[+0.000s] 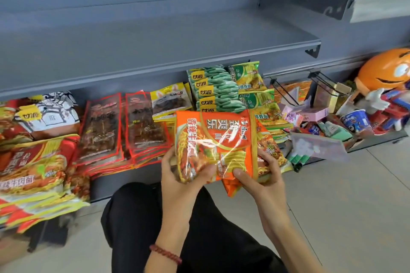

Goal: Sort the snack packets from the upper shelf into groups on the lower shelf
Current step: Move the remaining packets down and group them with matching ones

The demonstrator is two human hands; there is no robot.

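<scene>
Orange plastic noodle packets (213,139) sit gripped in my left hand (182,177) and right hand (264,175); next I'd seek their matching pile at the front edge of the grey lower shelf (106,186).

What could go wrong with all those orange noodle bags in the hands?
1. The left hand and right hand grip several shiny orange packets only by their bottom ends; one could slip out and drop.
2. The red noodle pile on the left hangs over the edge of the lower shelf, so a nudge might tip it onto the floor.
</scene>
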